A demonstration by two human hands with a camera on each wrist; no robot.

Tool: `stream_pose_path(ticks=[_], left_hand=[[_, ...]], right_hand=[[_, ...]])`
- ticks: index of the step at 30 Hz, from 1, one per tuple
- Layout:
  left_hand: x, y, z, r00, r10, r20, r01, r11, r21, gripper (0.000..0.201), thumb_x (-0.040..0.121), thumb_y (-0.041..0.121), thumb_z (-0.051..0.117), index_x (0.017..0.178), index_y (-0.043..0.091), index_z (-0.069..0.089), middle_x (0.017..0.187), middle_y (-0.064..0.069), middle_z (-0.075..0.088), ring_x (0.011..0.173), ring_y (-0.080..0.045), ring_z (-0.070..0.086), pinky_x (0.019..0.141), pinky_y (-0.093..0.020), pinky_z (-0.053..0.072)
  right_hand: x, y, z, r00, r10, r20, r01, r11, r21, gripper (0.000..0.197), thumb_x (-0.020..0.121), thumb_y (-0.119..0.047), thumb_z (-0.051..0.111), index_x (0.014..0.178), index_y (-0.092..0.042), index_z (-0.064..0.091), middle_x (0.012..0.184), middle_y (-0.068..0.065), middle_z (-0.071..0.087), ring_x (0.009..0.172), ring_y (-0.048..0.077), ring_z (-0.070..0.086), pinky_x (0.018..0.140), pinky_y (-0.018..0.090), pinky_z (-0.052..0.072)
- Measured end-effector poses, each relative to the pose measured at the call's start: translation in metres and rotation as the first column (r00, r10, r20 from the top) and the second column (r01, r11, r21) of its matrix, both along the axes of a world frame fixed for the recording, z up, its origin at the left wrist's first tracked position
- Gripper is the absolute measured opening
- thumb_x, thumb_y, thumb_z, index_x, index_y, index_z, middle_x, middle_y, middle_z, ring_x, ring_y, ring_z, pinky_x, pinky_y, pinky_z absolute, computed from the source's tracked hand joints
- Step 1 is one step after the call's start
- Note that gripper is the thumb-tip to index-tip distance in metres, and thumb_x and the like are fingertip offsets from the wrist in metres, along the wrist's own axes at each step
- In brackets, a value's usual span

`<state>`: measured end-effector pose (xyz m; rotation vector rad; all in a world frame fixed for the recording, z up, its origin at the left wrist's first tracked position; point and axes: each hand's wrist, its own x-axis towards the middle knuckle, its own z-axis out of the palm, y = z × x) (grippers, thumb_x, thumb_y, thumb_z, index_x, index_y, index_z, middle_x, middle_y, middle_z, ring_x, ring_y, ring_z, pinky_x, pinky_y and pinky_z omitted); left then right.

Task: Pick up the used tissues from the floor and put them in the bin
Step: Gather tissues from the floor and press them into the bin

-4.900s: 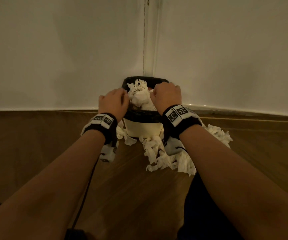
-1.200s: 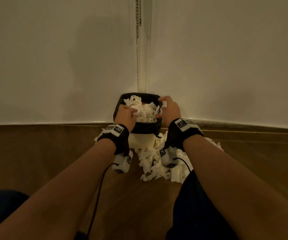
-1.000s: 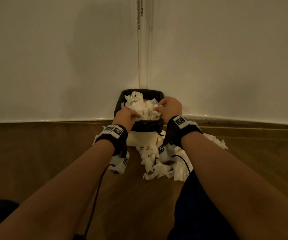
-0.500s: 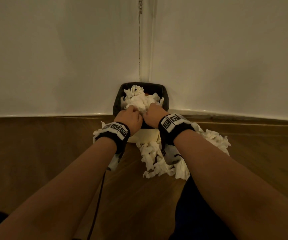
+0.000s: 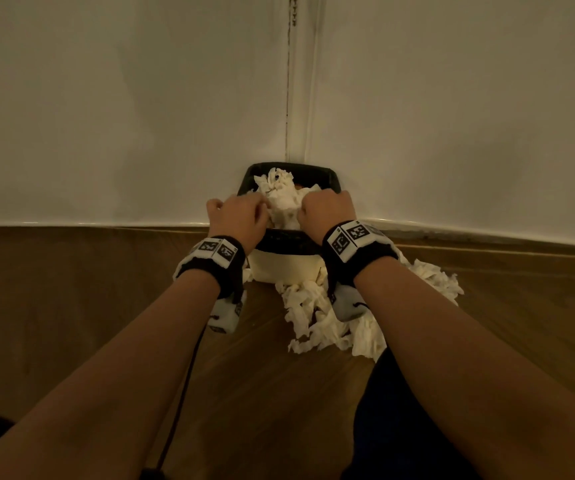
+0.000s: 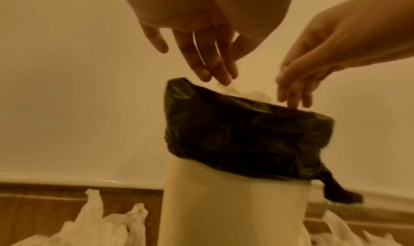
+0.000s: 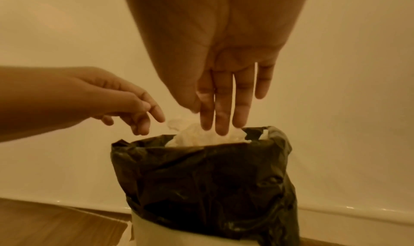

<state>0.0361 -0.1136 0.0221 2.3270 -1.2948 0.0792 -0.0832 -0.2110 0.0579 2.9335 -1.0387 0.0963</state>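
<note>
Both hands are hovering over the bin [image 5: 287, 268], which is standing in the far corner of the room. The left hand [image 5: 235, 216] and right hand [image 5: 327, 211] are extending straight, relaxed fingers [image 7: 220, 108] onto the tissue heap [image 5: 280, 199] filling the black liner [image 6: 244, 136], gripping nothing. More used tissues [image 5: 327, 323] are lying on the floor [image 5: 71, 306] near and right of the bin.
</note>
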Motion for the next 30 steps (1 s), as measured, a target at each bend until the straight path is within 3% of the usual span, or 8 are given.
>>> stream_pose_path(ticks=[5, 9, 11, 14, 17, 22, 26, 30], left_hand=[[0.030, 0.026, -0.001, 0.977, 0.174, -0.124, -0.185, 0.979, -0.089, 0.034, 0.092, 0.013, 0.032, 0.112, 0.033, 0.051, 0.077, 0.008, 0.064, 0.079, -0.017, 0.060, 0.095, -0.039, 0.023], [0.049, 0.046, -0.013, 0.948, 0.267, -0.174, -0.277, 0.960, -0.036, 0.046, 0.084, 0.002, 0.037, 0.114, 0.035, 0.047, 0.079, 0.012, 0.061, 0.087, -0.017, 0.060, 0.096, -0.041, 0.024], [0.056, 0.052, -0.023, 0.931, 0.296, -0.211, -0.304, 0.953, -0.003, 0.043, 0.084, 0.004, 0.042, 0.113, 0.035, 0.048, 0.084, 0.013, 0.059, 0.093, -0.017, 0.059, 0.098, -0.042, 0.024], [0.065, 0.059, -0.041, 0.922, 0.327, -0.210, -0.316, 0.945, 0.083, 0.032, 0.084, 0.012, 0.055, 0.109, 0.033, 0.054, 0.096, 0.009, 0.061, 0.101, -0.018, 0.058, 0.098, -0.041, 0.029], [0.071, 0.063, -0.060, 0.924, 0.338, -0.180, -0.308, 0.935, 0.173, 0.024, 0.091, 0.018, 0.047, 0.109, 0.025, 0.059, 0.114, -0.004, 0.059, 0.107, -0.026, 0.056, 0.096, -0.041, 0.035], [0.079, 0.067, -0.092, 0.913, 0.307, -0.268, -0.214, 0.921, 0.325, 0.031, 0.090, 0.017, 0.050, 0.120, 0.020, 0.054, 0.124, -0.011, 0.051, 0.112, -0.030, 0.052, 0.094, -0.041, 0.043], [0.082, 0.066, -0.113, 0.903, 0.316, -0.290, -0.179, 0.893, 0.414, 0.036, 0.091, 0.017, 0.046, 0.128, 0.017, 0.045, 0.126, -0.017, 0.049, 0.115, -0.036, 0.049, 0.093, -0.044, 0.044], [0.083, 0.058, -0.125, 0.911, 0.296, -0.287, -0.160, 0.896, 0.415, 0.043, 0.089, 0.024, 0.048, 0.130, 0.031, 0.043, 0.130, -0.018, 0.043, 0.119, -0.039, 0.042, 0.096, -0.047, 0.039]], right_hand=[[0.006, 0.018, 0.010, 0.951, 0.028, 0.309, -0.063, 0.992, 0.105, 0.026, 0.095, -0.023, 0.038, 0.080, -0.010, 0.054, 0.081, 0.008, 0.058, 0.074, 0.021, 0.055, 0.071, 0.034, 0.044], [0.016, 0.037, 0.012, 0.911, 0.086, 0.403, -0.182, 0.962, 0.204, 0.023, 0.096, -0.017, 0.039, 0.087, -0.007, 0.057, 0.087, 0.008, 0.058, 0.077, 0.018, 0.053, 0.071, 0.029, 0.041], [0.021, 0.049, 0.009, 0.913, 0.171, 0.370, -0.257, 0.946, 0.195, 0.027, 0.097, -0.014, 0.037, 0.094, -0.003, 0.061, 0.096, 0.012, 0.061, 0.087, 0.022, 0.056, 0.077, 0.027, 0.041], [0.030, 0.069, -0.001, 0.907, 0.286, 0.308, -0.354, 0.915, 0.192, 0.028, 0.096, -0.014, 0.037, 0.098, -0.004, 0.062, 0.100, 0.012, 0.061, 0.092, 0.025, 0.057, 0.085, 0.036, 0.045], [0.043, 0.083, -0.019, 0.918, 0.353, 0.181, -0.389, 0.890, 0.237, 0.029, 0.096, -0.014, 0.036, 0.100, -0.005, 0.063, 0.104, 0.012, 0.062, 0.096, 0.027, 0.058, 0.088, 0.039, 0.046], [0.057, 0.087, -0.063, 0.943, 0.319, -0.096, -0.252, 0.870, 0.423, 0.029, 0.097, -0.011, 0.040, 0.117, -0.004, 0.060, 0.122, 0.016, 0.057, 0.108, 0.029, 0.058, 0.090, 0.038, 0.050], [0.066, 0.078, -0.100, 0.932, 0.297, -0.210, -0.144, 0.832, 0.536, 0.034, 0.097, -0.012, 0.043, 0.128, -0.005, 0.055, 0.132, 0.017, 0.051, 0.118, 0.030, 0.051, 0.097, 0.034, 0.042], [0.077, 0.077, -0.140, 0.938, 0.262, -0.229, -0.075, 0.794, 0.603, 0.042, 0.096, -0.012, 0.044, 0.138, -0.007, 0.043, 0.141, 0.016, 0.043, 0.127, 0.030, 0.044, 0.106, 0.035, 0.037]])
